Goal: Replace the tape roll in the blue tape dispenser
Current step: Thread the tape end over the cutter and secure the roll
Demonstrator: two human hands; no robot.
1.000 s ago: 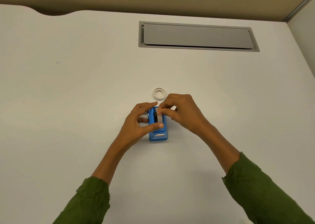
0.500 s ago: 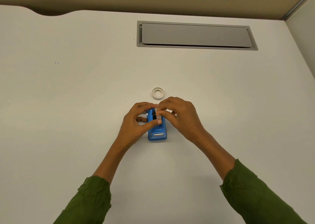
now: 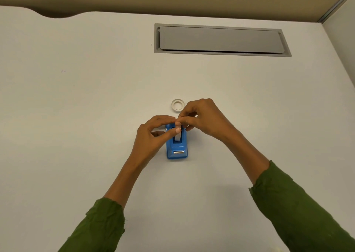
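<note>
At the middle of the pale desk (image 3: pixel 76 136) stands the blue tape dispenser (image 3: pixel 177 150), its metal cutter toward you. Your left hand (image 3: pixel 151 136) and right hand (image 3: pixel 205 117) meet above its far end, the fingers (image 3: pixel 177 130) of both pinched on a strip of tape (image 3: pixel 178 136) that runs down into the dispenser's slot. 1 empty white tape ring (image 3: pixel 177 104) lies flat just beyond your hands. Farther back sits a grey cable hatch (image 3: pixel 221 39).
</note>
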